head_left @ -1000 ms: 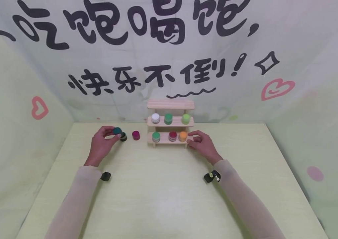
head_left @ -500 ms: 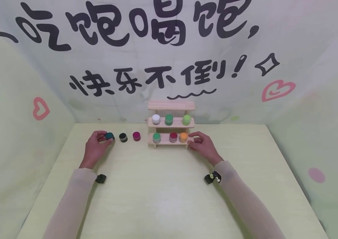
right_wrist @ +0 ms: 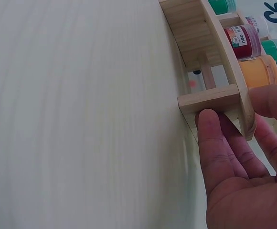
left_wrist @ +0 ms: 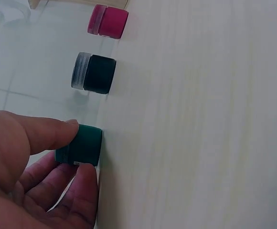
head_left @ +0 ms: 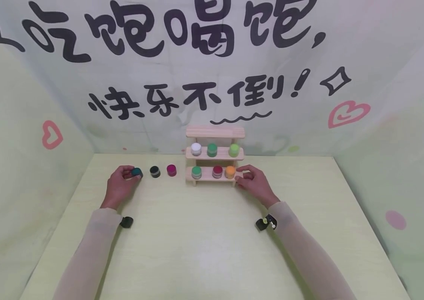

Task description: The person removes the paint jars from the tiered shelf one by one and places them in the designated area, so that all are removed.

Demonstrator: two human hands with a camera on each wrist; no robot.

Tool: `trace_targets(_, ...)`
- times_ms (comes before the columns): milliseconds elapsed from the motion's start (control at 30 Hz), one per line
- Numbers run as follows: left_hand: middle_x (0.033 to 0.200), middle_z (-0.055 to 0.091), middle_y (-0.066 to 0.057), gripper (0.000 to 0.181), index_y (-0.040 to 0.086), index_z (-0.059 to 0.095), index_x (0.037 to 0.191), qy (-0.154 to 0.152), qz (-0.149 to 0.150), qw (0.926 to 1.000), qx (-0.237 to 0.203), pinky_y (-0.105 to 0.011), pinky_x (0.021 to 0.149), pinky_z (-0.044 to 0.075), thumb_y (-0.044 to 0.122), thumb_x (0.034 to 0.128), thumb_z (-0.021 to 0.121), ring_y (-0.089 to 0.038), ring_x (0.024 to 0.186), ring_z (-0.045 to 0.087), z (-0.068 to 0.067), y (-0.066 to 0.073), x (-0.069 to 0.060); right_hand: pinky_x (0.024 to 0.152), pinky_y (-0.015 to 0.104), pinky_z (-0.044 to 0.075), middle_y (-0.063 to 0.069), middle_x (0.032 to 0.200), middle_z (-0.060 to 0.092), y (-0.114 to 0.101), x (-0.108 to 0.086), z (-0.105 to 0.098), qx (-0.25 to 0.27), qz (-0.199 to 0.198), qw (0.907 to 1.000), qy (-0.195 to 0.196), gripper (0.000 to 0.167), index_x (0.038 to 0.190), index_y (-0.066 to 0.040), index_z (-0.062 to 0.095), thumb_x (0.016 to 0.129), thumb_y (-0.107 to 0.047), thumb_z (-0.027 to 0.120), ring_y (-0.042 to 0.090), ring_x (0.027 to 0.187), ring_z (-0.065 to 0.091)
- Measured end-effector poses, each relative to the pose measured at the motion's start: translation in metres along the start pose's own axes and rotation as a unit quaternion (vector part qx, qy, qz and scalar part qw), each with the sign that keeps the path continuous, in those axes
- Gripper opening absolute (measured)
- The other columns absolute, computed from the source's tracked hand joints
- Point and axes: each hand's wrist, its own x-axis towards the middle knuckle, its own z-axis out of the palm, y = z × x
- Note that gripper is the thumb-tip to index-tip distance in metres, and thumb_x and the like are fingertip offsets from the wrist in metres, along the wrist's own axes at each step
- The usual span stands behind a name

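My left hand pinches a small teal paint jar between thumb and fingers; the jar is upright at the table surface. To its right stand a black paint jar and a magenta paint jar. At the right end of a three-tier wooden display rack, my right hand holds the lowest shelf, thumb above and fingers beneath. An orange paint jar sits close to that thumb, with a red jar and a green jar on the same shelf.
On the middle shelf are a white jar, a darker green jar and a light green jar. The top shelf bears no jar. A printed cloth hangs behind the pale table.
My left hand has moved left and down with the teal jar, away from the black jar, then stayed nearly still. The right hand has kept its hold on the rack.
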Motion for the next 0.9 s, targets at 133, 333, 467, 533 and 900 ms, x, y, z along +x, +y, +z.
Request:
trace_targets(133, 0.145, 0.061, -0.026, 0.052, 0.003, 0.052, 0.146, -0.003, -0.008, 1.0, -0.002, -0.058, 0.117, 0.043, 0.021, 0.1021, 0.072, -0.043, 0.136, 0.059, 0.0, 0.0, 0.001, 0.081, 0.026, 0.063, 0.019, 0.092, 0.075, -0.001, -0.001, 0.0, -0.002, 0.002, 1.0, 0.003, 0.035, 0.131, -0.015, 0.067, 0.098, -0.022, 0.077, 0.021, 0.087, 0.075)
trace_targets(333, 0.148, 0.057, -0.027, 0.058, 0.0, 0.046, 0.15, -0.008, -0.02, 0.9997, -0.011, -0.057, 0.118, 0.044, 0.02, 0.1021, 0.072, -0.044, 0.139, 0.056, 0.0, 0.003, 0.002, 0.08, 0.026, 0.063, 0.016, 0.092, 0.075, 0.0, 0.001, 0.0, -0.005, 0.005, 0.9999, 0.008, 0.034, 0.131, -0.016, 0.068, 0.098, -0.022, 0.077, 0.02, 0.086, 0.074)
trace_targets(467, 0.149, 0.057, -0.027, 0.063, 0.0, 0.044, 0.152, -0.005, -0.027, 0.9996, -0.009, -0.057, 0.118, 0.043, 0.022, 0.1008, 0.074, -0.044, 0.139, 0.056, 0.0, 0.005, 0.0, 0.081, 0.027, 0.064, 0.017, 0.095, 0.075, 0.0, 0.001, 0.001, -0.002, 0.007, 0.9999, 0.008, 0.034, 0.13, -0.015, 0.068, 0.098, -0.021, 0.076, 0.02, 0.087, 0.075)
trace_targets(533, 0.151, 0.056, -0.025, 0.066, 0.001, 0.043, 0.153, -0.001, -0.031, 0.9995, -0.008, -0.057, 0.118, 0.043, 0.025, 0.1002, 0.074, -0.043, 0.14, 0.055, -0.001, 0.005, -0.001, 0.081, 0.028, 0.064, 0.017, 0.094, 0.074, 0.0, 0.001, 0.001, -0.003, 0.007, 0.9999, 0.008, 0.034, 0.13, -0.015, 0.068, 0.098, -0.022, 0.076, 0.02, 0.087, 0.075)
trace_targets(900, 0.152, 0.057, -0.014, 0.071, 0.01, 0.046, 0.153, 0.039, -0.011, 0.9985, -0.037, -0.049, 0.111, 0.047, 0.046, 0.0983, 0.074, -0.034, 0.139, 0.056, -0.008, 0.019, -0.015, 0.089, 0.036, 0.065, 0.021, 0.101, 0.075, 0.003, 0.002, 0.0, -0.007, 0.015, 0.9999, 0.002, 0.038, 0.134, -0.014, 0.066, 0.099, -0.026, 0.076, 0.027, 0.094, 0.076)
